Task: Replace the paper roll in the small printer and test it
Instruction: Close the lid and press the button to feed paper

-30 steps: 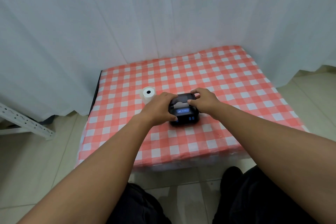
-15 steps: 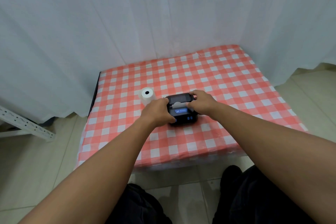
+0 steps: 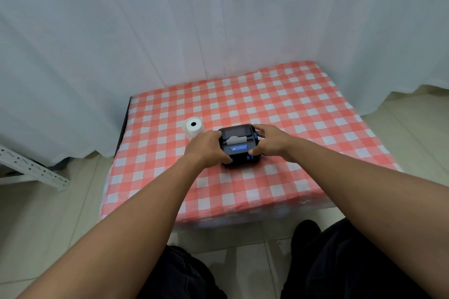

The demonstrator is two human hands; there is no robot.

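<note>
Your left hand (image 3: 206, 148) and right hand (image 3: 268, 141) clamp printer (image 3: 239, 145) between grips, steadying it on counter (image 3: 303, 109). Paper tab protrudes from slot. Paper roll (image 3: 193, 126) stands just beyond left grip, within reach.

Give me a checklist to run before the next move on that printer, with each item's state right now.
1. Printer flat on the checked table: ok.
2. Left hand in a grip on its left side: ok.
3. Right hand bracing its right side: ok.
4. Paper tab showing at the slot: ok.
5. Lid fully latched: cannot tell.
6. Spare paper roll standing upright, clear of both hands: ok.
</note>
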